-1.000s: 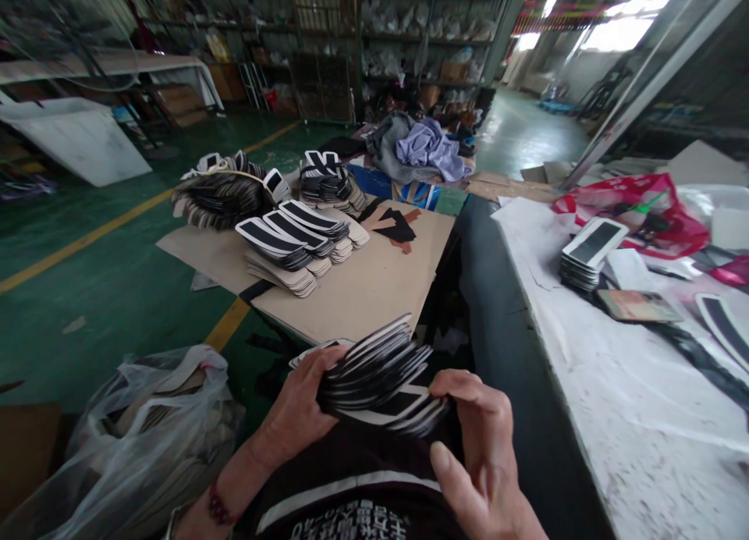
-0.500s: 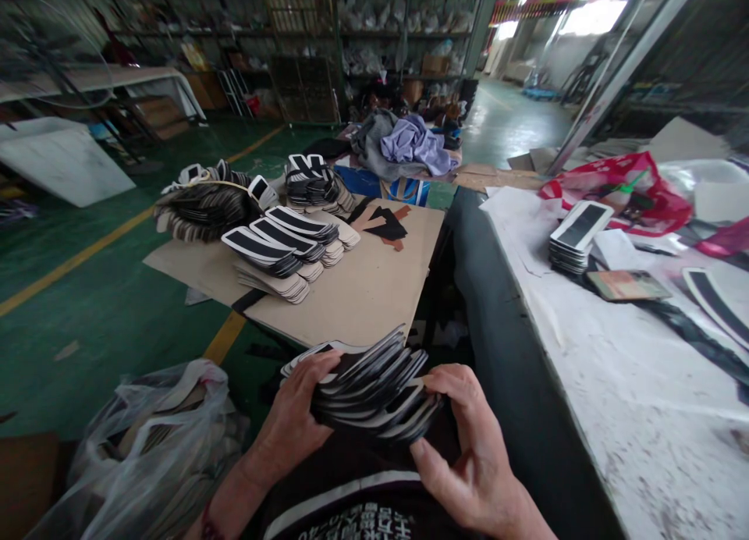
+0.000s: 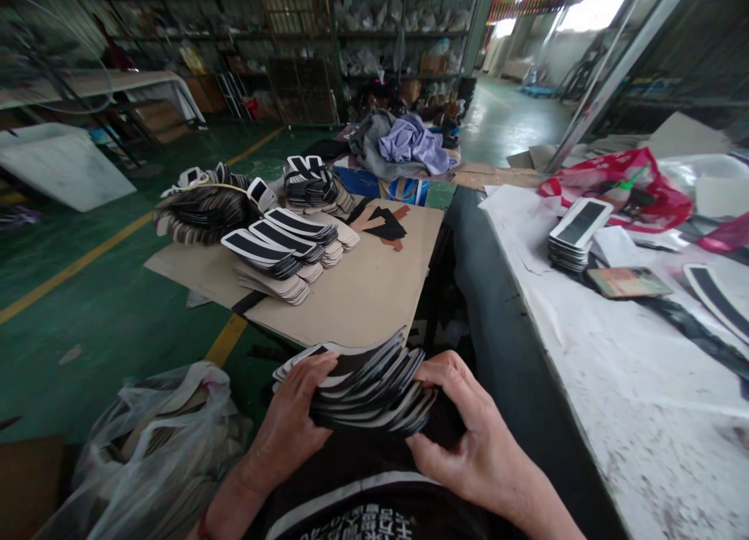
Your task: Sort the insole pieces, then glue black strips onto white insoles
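Between my two hands, above my lap, is a thick stack of curved black-and-white strips (image 3: 363,388), its layers fanned unevenly. My left hand (image 3: 301,415) grips the stack's left end, thumb below and fingers over the top. At the other end my right hand (image 3: 456,431) pinches the layers' edges between thumb and fingers. Just beyond, on a cardboard-topped table (image 3: 363,298), lie similar piles of strips (image 3: 272,243) with black faces and white rims. A banded bundle (image 3: 199,208) sits to their left, and another pile (image 3: 310,181) stands behind.
A white-covered bench (image 3: 585,353) runs along my right, bearing a small stack of strips (image 3: 576,232), a phone-like slab (image 3: 629,282) and a red bag (image 3: 620,197). At lower left stands a clear plastic bag (image 3: 164,446) full of pieces. Crumpled clothes (image 3: 409,146) lie behind the table.
The stack and both hands have shifted slightly to the left. My right hand's fingers have moved a little up along the stack's end. Both hands still hold it.
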`<control>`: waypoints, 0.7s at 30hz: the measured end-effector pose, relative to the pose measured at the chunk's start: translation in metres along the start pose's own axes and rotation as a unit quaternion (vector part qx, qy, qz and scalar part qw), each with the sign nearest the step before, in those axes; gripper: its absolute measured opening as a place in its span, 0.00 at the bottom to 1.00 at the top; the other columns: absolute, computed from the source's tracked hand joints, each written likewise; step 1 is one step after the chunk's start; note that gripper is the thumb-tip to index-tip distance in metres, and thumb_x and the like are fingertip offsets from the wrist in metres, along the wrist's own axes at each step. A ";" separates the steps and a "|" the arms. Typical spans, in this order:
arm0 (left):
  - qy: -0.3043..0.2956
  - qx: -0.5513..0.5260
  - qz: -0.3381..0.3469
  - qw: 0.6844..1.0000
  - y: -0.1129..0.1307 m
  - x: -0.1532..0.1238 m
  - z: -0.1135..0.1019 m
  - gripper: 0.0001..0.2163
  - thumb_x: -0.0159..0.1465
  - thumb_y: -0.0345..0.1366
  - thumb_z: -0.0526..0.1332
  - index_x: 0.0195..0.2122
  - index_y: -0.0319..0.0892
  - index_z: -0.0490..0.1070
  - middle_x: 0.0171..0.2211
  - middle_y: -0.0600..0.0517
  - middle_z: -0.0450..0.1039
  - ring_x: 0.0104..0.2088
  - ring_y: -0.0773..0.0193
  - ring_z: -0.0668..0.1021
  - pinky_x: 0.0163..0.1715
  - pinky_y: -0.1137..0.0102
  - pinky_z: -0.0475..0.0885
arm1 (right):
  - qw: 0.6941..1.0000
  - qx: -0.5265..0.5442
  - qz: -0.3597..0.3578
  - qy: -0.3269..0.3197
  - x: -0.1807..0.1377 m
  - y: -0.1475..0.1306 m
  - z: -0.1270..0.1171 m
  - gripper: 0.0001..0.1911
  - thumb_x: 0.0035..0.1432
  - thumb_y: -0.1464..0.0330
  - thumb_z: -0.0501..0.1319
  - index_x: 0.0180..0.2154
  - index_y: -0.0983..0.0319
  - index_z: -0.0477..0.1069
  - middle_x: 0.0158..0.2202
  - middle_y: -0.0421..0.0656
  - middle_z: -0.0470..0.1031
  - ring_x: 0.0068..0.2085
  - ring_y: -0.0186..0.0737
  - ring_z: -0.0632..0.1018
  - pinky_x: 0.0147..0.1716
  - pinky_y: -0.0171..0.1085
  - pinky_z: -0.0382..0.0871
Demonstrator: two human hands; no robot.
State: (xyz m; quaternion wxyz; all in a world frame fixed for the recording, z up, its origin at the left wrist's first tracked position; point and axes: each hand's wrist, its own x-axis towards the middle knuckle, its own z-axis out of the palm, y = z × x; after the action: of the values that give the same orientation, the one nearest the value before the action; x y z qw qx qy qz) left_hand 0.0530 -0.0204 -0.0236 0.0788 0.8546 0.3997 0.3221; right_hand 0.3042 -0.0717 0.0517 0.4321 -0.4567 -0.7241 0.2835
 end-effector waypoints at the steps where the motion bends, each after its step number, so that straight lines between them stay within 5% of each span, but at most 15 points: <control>1: -0.002 0.000 -0.003 1.000 0.000 0.000 0.000 0.31 0.51 0.23 0.58 0.57 0.42 0.57 0.52 0.45 0.69 0.52 0.54 0.72 0.55 0.61 0.68 | 1.000 -0.007 -0.005 0.011 0.000 0.000 0.002 0.24 0.45 0.79 0.59 0.46 0.58 0.62 0.38 0.41 0.63 0.39 0.37 0.69 0.38 0.36 0.68; 10: 0.016 0.003 -0.017 1.000 0.002 0.000 0.002 0.29 0.52 0.26 0.59 0.56 0.43 0.58 0.52 0.46 0.70 0.52 0.55 0.73 0.54 0.62 0.69 | 0.987 -0.099 -0.049 0.113 -0.008 0.008 0.016 0.21 0.46 0.75 0.59 0.45 0.58 0.65 0.50 0.47 0.58 0.51 0.47 0.64 0.46 0.45 0.67; 15: 0.010 -0.007 -0.017 1.000 0.004 0.005 -0.001 0.28 0.53 0.26 0.59 0.56 0.42 0.58 0.50 0.44 0.70 0.52 0.55 0.72 0.54 0.61 0.69 | 0.983 -0.127 -0.082 0.103 -0.011 0.014 0.017 0.21 0.46 0.75 0.59 0.44 0.59 0.65 0.57 0.50 0.56 0.57 0.54 0.61 0.52 0.55 0.61; 21: -0.012 -0.029 -0.030 0.999 0.002 0.002 0.000 0.29 0.53 0.24 0.59 0.57 0.43 0.56 0.53 0.43 0.68 0.55 0.53 0.70 0.55 0.57 0.67 | 0.978 -0.143 -0.107 0.104 -0.009 0.015 0.018 0.19 0.46 0.75 0.59 0.43 0.60 0.65 0.54 0.51 0.59 0.55 0.54 0.63 0.49 0.54 0.64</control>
State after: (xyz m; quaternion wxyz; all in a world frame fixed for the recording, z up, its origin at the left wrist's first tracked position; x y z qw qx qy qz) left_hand 0.0546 -0.0201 -0.0217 0.1175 0.8432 0.4151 0.3209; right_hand 0.2968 -0.0737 0.0280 0.4632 -0.4603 -0.7531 0.0802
